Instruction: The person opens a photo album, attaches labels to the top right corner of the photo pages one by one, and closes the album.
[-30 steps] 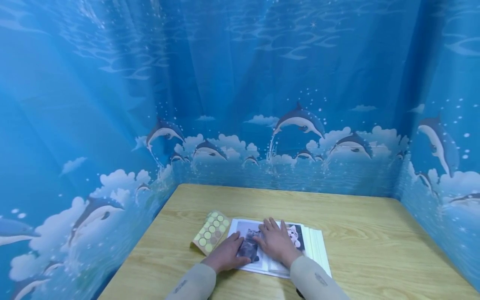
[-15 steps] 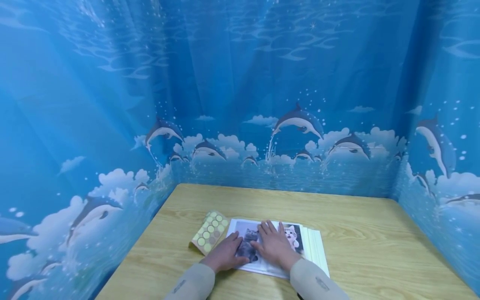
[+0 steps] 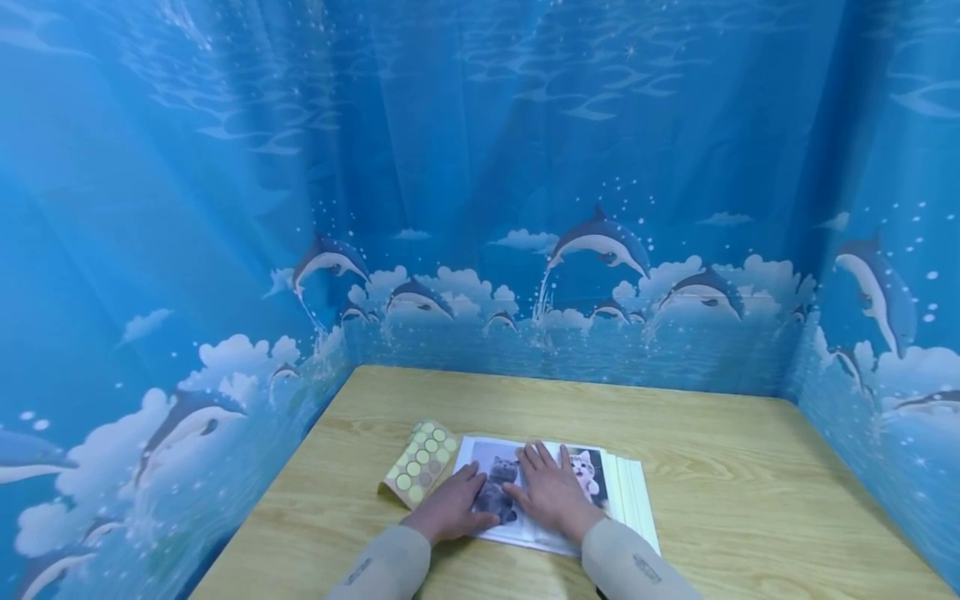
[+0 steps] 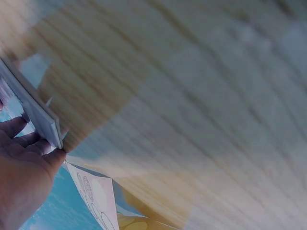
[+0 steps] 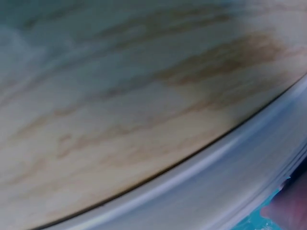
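Note:
A photo album (image 3: 636, 500) lies spread on the table, with a grey cat photo (image 3: 495, 500) on its left page and a white kitten photo (image 3: 583, 469) on its right. My left hand (image 3: 448, 505) rests on the left page beside the grey cat. In the left wrist view, fingers of the left hand (image 4: 24, 177) touch the album's edge (image 4: 36, 110). My right hand (image 3: 553, 492) lies flat across the middle, its fingers extended, partly covering both photos. Only a blurred bit of the right hand (image 5: 290, 206) shows in the right wrist view.
Left of the album, a sheet of round yellow stickers (image 3: 420, 463) lies with a raised, bent edge. The wood-grain table (image 3: 735, 475) stretches to the right and back. Blue dolphin-print curtains (image 3: 465, 167) hang along its far side and both sides.
The right hand has shifted slightly down the page, and more of the white kitten photo shows. The left hand and the sticker sheet stay about where they were.

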